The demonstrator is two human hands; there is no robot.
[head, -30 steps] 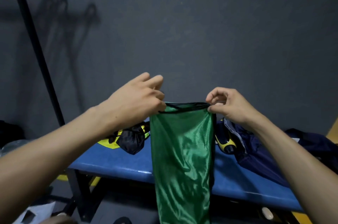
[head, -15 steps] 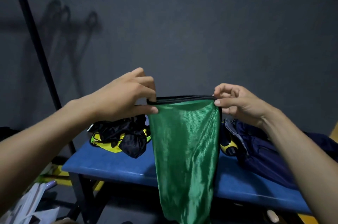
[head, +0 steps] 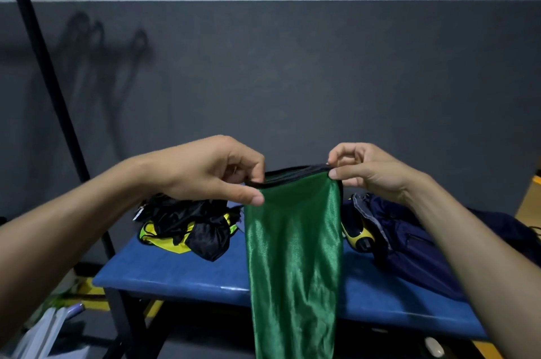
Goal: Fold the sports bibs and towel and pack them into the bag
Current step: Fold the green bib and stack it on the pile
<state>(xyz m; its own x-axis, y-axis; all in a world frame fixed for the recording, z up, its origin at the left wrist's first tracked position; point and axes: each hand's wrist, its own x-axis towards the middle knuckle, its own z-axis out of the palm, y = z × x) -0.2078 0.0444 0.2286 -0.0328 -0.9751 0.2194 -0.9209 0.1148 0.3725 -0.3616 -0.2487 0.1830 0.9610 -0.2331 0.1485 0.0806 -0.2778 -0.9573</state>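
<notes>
One shiny green bib (head: 292, 259) with a black-trimmed top edge is hanging in a narrow folded strip in front of the blue tabletop (head: 181, 273), held up in the air. The left hand (head: 205, 171) and right hand (head: 369, 171) are each pinching a top corner between thumb and curled fingers. Behind it, one black-and-yellow heap of bibs (head: 187, 229) is lying at left and one navy bag (head: 409, 250) at right.
</notes>
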